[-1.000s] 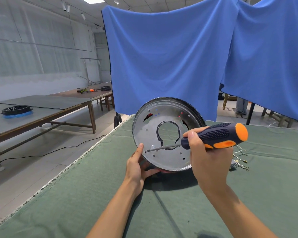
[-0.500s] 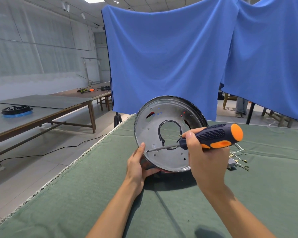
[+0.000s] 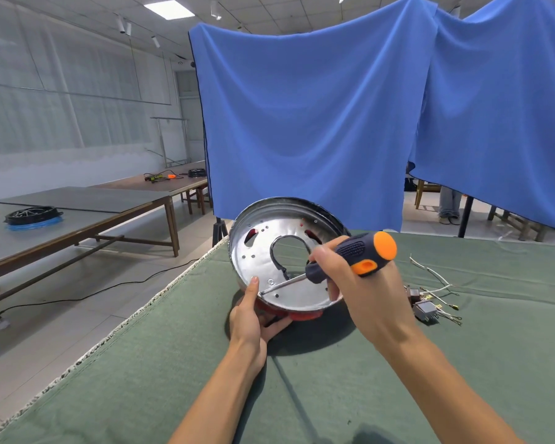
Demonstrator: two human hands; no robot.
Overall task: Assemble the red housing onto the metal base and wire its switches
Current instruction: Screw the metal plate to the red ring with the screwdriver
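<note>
Head view: my left hand (image 3: 249, 318) grips the near-left rim of the tilted metal base (image 3: 263, 251), red housing (image 3: 302, 315) beneath. My right hand (image 3: 359, 283) is wrapped round the screwdriver (image 3: 359, 254), shaft slanting near-left, tip at the rim beside my left thumb.

Bright, even indoor light comes from a ceiling panel (image 3: 169, 9) at the upper left of the frame. A soft, dark shadow (image 3: 305, 334) pools at lower centre, and the metal base (image 3: 263, 251) shows mild glare. Straight lines bow toward the edges (wide-angle lens); focus is sharp throughout.
</note>
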